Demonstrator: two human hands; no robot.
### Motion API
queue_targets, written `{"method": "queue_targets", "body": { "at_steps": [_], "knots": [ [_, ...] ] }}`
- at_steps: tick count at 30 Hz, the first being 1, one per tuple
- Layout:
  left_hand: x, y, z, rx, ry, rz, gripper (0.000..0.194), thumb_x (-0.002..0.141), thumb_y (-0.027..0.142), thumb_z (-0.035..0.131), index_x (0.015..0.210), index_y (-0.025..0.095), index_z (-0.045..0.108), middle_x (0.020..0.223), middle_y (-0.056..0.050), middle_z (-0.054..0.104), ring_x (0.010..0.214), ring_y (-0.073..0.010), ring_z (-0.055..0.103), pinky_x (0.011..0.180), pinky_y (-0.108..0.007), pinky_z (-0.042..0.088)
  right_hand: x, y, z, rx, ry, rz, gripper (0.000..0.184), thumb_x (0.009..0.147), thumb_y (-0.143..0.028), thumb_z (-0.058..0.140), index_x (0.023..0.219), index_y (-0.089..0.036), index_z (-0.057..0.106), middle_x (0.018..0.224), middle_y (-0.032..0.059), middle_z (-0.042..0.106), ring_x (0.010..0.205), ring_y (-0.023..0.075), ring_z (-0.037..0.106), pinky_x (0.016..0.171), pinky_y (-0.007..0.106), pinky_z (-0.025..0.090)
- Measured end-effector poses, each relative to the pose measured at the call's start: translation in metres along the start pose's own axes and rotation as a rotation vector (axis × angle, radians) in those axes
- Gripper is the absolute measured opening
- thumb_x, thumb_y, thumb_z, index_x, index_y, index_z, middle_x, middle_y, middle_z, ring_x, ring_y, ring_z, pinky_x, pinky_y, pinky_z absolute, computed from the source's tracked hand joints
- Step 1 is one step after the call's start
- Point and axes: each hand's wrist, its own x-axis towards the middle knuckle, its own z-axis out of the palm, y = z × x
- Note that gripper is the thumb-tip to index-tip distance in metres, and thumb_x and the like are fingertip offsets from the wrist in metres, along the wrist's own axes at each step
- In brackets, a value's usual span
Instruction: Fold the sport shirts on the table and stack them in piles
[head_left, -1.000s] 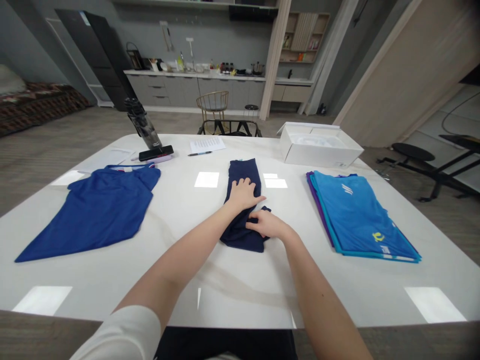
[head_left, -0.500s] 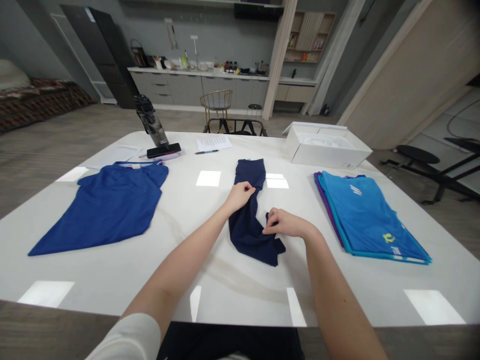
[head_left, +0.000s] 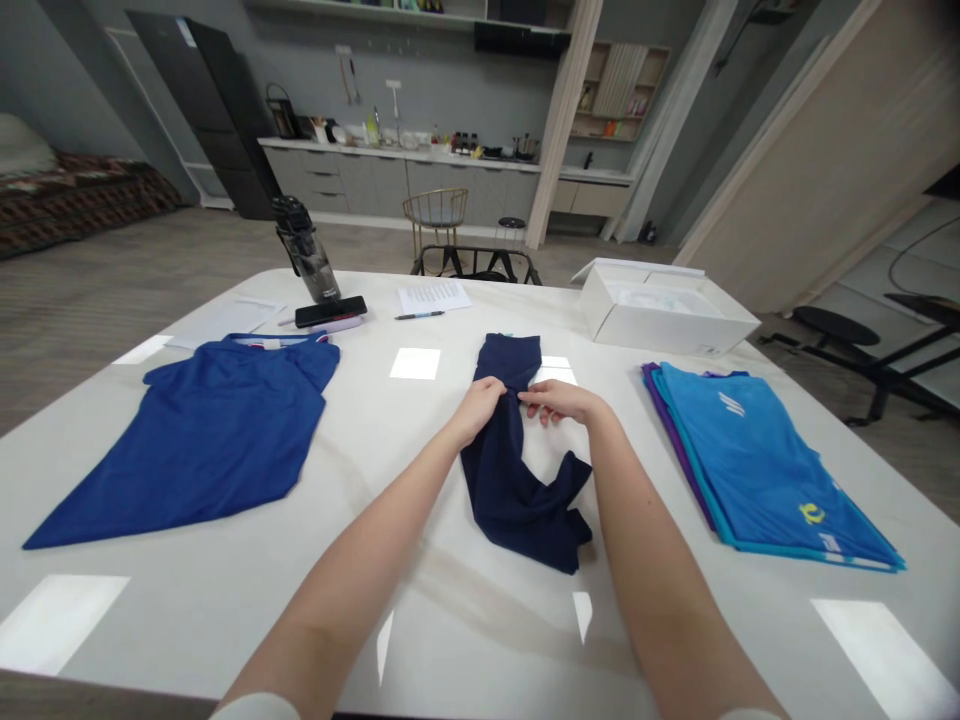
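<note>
The left grip (head_left: 478, 410) is pinched on a navy garment (head_left: 506, 460), thumb and finger bunching a bit of cloth near its middle. The right grip (head_left: 564, 400) is right across from it, fingertips up against the garment's right edge with the other fingers hanging loose, and honestly you can't tell whether it's clamped on the fabric or just touching.

The garment lies on the white tabletop (head_left: 360, 430), more or less centered in front of the person. Long axis runs near to far: the straight, squared-off end points away past both hands, while the near end bends off to the right in a rumpled hook with a loose tip kicking up. So most of the cloth sits on the person's side of the grips.

As for logos, the folded stack (head_left: 750, 440) off to the right has a white slashed mark, a yellow emblem and some tiny white lettering on top, too small to read. Same deal with the printed sheet (head_left: 442, 295). A blue shirt (head_left: 210, 430) is spread out well to the left.
</note>
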Motion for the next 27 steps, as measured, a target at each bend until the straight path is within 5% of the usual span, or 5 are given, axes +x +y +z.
{"method": "queue_targets", "body": {
  "at_steps": [6,12,19,23,27],
  "knots": [
    [0.0,-0.009,-0.002,0.135,-0.088,0.103,0.039,0.086,0.042,0.071,0.117,0.02,0.063,0.114,-0.009,0.069,0.097,-0.0212,0.065,0.093,-0.037,0.051,0.013,-0.002,0.011,-0.054,0.166,-0.079,0.023,0.084,-0.029,0.071,0.07,-0.018,0.057,0.052,-0.0008,0.058,0.048,0.0102,0.051,0.043,0.019,0.033],
    [0.001,-0.007,0.006,0.024,-0.029,0.08,0.066,0.083,0.021,0.07,0.145,0.022,0.049,0.131,-0.011,0.062,0.111,-0.0219,0.065,0.102,-0.038,0.051,-0.002,-0.023,0.013,0.077,0.286,-0.327,0.021,0.079,-0.034,0.069,0.075,-0.021,0.054,0.074,-0.0016,0.06,0.072,0.0135,0.057,0.054,0.02,0.044],
    [0.004,-0.008,-0.007,0.219,0.06,0.202,0.053,0.088,0.032,0.071,0.137,0.02,0.055,0.136,-0.013,0.058,0.132,-0.0265,0.055,0.116,-0.041,0.04,0.003,-0.019,0.023,0.132,0.023,-0.373,0.027,0.088,-0.045,0.066,0.095,-0.02,0.074,0.094,0.0035,0.07,0.088,0.0163,0.063,0.07,0.023,0.054],
    [0.008,-0.016,-0.013,0.379,0.089,0.246,0.02,0.092,0.026,0.065,0.11,0.02,0.066,0.12,-0.01,0.065,0.118,-0.0251,0.062,0.108,-0.04,0.046,0.011,-0.009,0.022,0.122,0.001,-0.292,0.017,0.086,-0.032,0.069,0.095,-0.019,0.077,0.097,0.0062,0.072,0.092,0.0181,0.065,0.07,0.023,0.056],
    [0.007,-0.013,-0.009,0.184,0.076,0.193,0.016,0.091,0.035,0.066,0.099,0.021,0.067,0.109,-0.007,0.071,0.107,-0.0233,0.067,0.102,-0.039,0.05,0.015,-0.004,0.019,0.129,0.161,-0.159,0.026,0.086,-0.029,0.07,0.11,-0.018,0.072,0.104,0.0092,0.073,0.079,0.0165,0.065,0.057,0.023,0.053]
  ]
}}
